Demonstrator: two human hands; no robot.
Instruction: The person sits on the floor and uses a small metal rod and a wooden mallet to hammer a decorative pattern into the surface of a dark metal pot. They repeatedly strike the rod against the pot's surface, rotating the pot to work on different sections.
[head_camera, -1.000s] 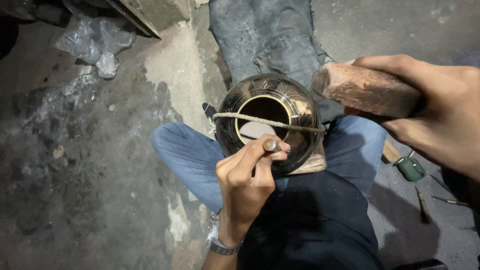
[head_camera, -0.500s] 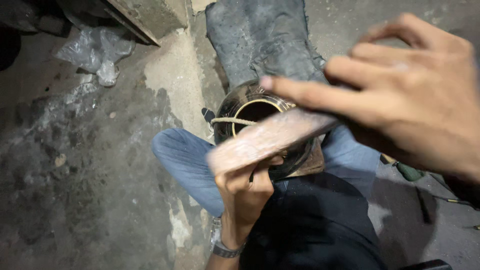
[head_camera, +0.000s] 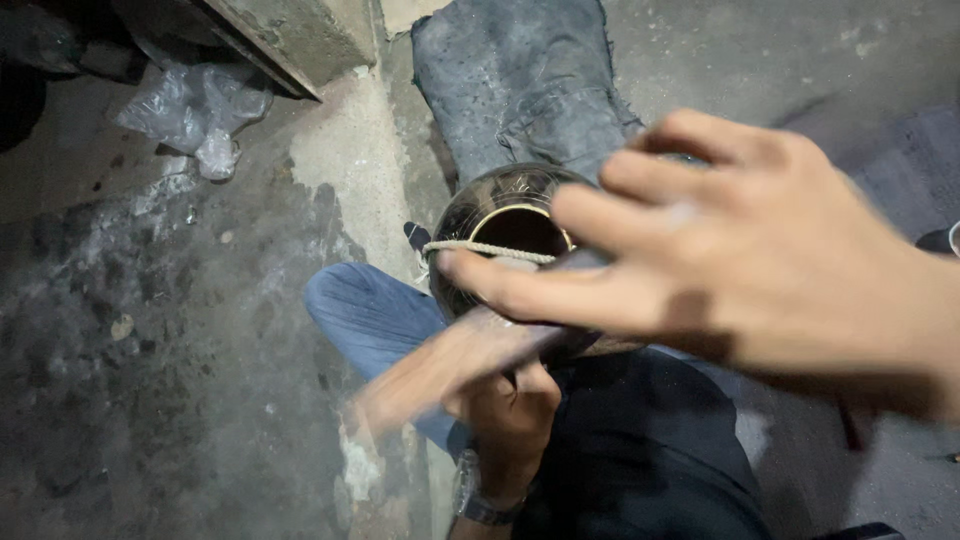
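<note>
A round dark metal pot (head_camera: 468, 212) with engraved patterns rests between my knees, mouth up, with a pale cord (head_camera: 490, 250) stretched across the opening. My left hand (head_camera: 510, 415) is curled in a fist just under the pot's near side; the small tool it grips is hidden behind the wood. My right hand (head_camera: 780, 260) fills the right of the view, close to the camera, and holds a long wooden block (head_camera: 440, 365). The block is motion-blurred, slanting down to the left across the pot's near rim and above my left hand.
A grey cloth (head_camera: 520, 80) lies on the concrete floor beyond the pot. A crumpled plastic bag (head_camera: 200, 105) sits at the upper left beside a concrete block (head_camera: 300, 35). A wristwatch (head_camera: 478, 497) is on my left wrist. My jeans-clad knee (head_camera: 370, 310) is left of the pot.
My right hand has swung the wooden block from the right side down and leftward over the pot onto my left hand's tool. The left hand and pot stay put.
</note>
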